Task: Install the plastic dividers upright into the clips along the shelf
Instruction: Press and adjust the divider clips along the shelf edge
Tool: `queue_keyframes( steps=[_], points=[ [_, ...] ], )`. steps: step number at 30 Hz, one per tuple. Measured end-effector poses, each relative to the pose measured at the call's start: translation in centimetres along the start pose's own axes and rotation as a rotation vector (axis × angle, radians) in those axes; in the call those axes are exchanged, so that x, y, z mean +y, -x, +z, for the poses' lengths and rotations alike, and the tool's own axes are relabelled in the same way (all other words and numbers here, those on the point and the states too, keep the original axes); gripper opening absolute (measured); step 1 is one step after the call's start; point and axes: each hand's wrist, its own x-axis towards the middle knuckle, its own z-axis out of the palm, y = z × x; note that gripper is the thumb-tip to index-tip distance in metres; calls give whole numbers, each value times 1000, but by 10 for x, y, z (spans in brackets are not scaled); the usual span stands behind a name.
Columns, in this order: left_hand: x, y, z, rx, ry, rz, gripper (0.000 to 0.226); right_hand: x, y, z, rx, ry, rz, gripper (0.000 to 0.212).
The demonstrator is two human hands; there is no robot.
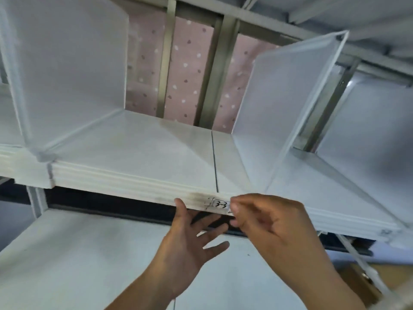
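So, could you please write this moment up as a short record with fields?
setting: white shelf, pink dotted backing behind
left divider: upright, seated at the front edge
right divider: standing, leaning right
label: on the shelf's front edge, handwritten, seems to read "3-3"
left hand: open, fingers spread under the front edge, thumb on it
right hand: fingers pinched at the label's right end
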Motion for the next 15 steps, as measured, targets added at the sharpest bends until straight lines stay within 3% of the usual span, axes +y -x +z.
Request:
queue_keyframes(
  steps=[3, 5, 9, 15],
  points=[
    [-13, -12, 26, -28, 29, -37, 113, 17, 12, -32, 53, 49, 142, 6],
    [-20, -20, 37, -43, 86, -61, 117, 32, 14, -51, 57, 102, 204, 5],
    [-26, -32, 48, -43, 184, -62, 116, 60, -1, -68, 15, 189, 265, 17],
    [-29, -42, 46, -61, 215, -49, 123, 90, -42, -68, -167, 476, 48, 59]
  ],
)
